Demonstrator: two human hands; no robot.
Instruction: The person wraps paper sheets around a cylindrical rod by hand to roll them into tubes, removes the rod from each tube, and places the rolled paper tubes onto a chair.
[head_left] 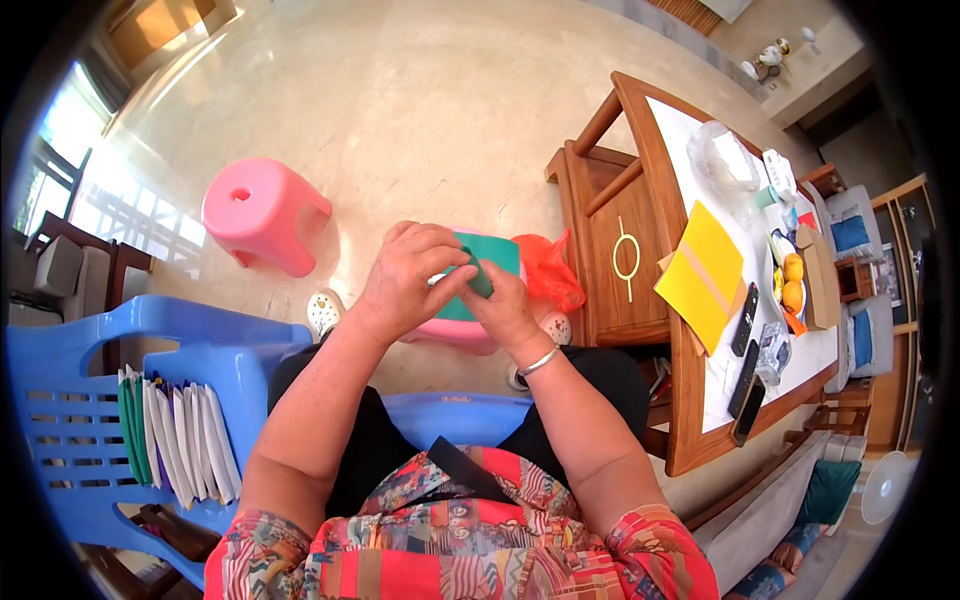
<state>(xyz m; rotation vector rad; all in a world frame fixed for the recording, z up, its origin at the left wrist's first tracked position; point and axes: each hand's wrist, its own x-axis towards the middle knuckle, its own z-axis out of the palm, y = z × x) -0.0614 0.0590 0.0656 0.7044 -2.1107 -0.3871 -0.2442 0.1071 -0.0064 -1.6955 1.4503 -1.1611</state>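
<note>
Over a low pink stool (455,335), my left hand (410,272) and my right hand (503,308) meet around a small curled dark green piece (481,281), which looks like cloth or felt. My right hand, with a silver bangle at its wrist, grips it between thumb and fingers. The fingers of my left hand bend in and pinch at its near side; a bit of white shows by them. Beneath my hands a flat lighter green sheet (497,253) lies on the stool. My fingers partly hide both green pieces.
A red plastic bag (552,272) lies beside the pink stool. Another pink stool (262,212) stands ahead left. Green and white folded pieces (185,435) line a blue chair (215,345). The wooden table (640,390) at right bears a yellow sheet (706,276), remotes and fruit.
</note>
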